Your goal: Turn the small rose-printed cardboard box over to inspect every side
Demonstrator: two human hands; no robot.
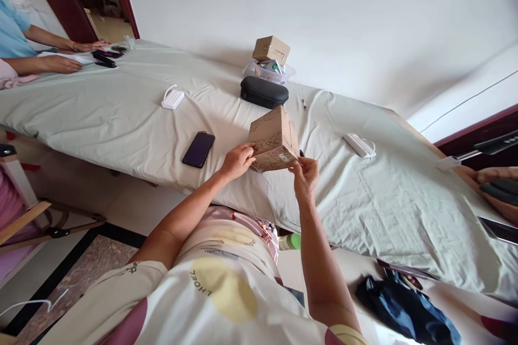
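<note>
A small brown cardboard box [273,139] with line patterns on it is held up over the cloth-covered table [121,113]. My left hand [237,160] grips its lower left corner with closed fingers. My right hand [305,174] pinches its lower right edge. A dark phone [198,149] lies on the cloth just left of my left hand.
A black oval case [264,91], a clear tub [270,71] with another cardboard box [271,49] on top, and two white packs [172,98] [358,145] lie on the table. Another person's arms [52,62] rest at the far left end. Someone's hand [496,180] shows at the right edge.
</note>
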